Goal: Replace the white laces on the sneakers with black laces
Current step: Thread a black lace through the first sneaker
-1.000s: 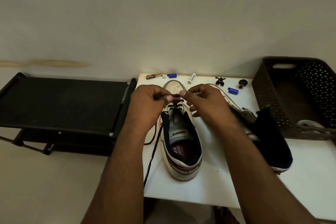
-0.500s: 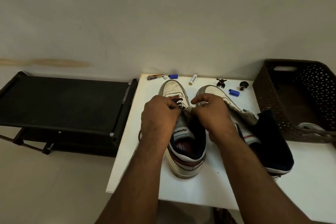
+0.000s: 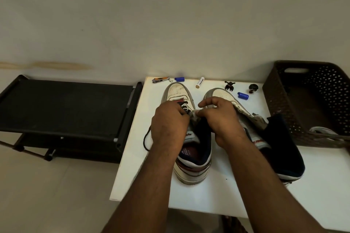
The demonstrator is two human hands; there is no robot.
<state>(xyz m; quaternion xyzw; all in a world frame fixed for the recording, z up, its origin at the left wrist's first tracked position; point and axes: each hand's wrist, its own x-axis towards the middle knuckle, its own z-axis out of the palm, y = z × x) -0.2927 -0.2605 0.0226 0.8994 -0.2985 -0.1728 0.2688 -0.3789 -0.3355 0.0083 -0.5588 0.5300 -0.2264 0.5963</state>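
Head view: your left hand pinches the black lace, your right hand grips the shoe flap; tugging hard may unthread the eyelets

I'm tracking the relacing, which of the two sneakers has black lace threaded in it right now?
The left sneaker, under both hands: black lace crosses its lower eyelets. The right sneaker, beside the basket, shows no lace.

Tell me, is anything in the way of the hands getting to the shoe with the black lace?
Nothing visible is. The left hand and right hand are already on the shoe, working at its black lace.
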